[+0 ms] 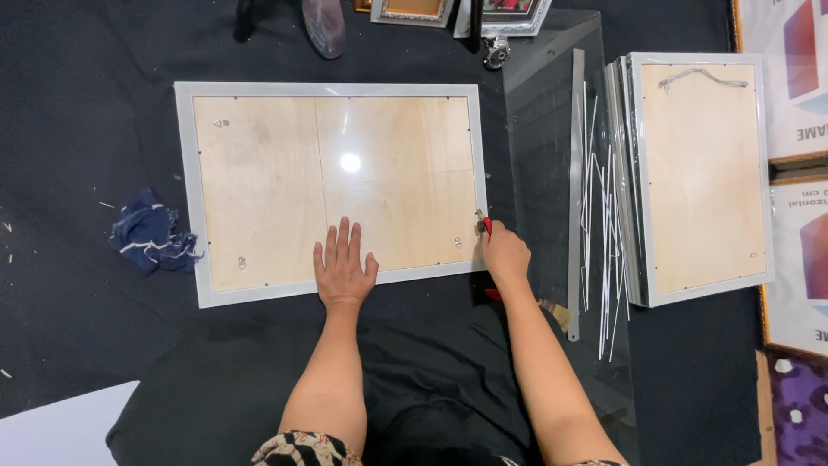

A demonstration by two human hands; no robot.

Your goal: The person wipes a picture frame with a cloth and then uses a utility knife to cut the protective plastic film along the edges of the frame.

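Black cloth [95,345] underlay. Large white picture frame [332,190] face-down, plywood backing seated; most of work seems done. Finished frames stack [703,177] right. Left hand [343,266] flat, fingers spread, pressing backing. Right hand [503,255] clenched round red-handled tool [486,224] at frame's right edge; fastening there seemingly unfinished.

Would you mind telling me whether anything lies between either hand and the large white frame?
Nothing visible does: the left hand lies flat on the white frame, and the right hand holds a red-handled tool at its right edge.

Face-down grey frame [332,190], red-handled tool [485,224]
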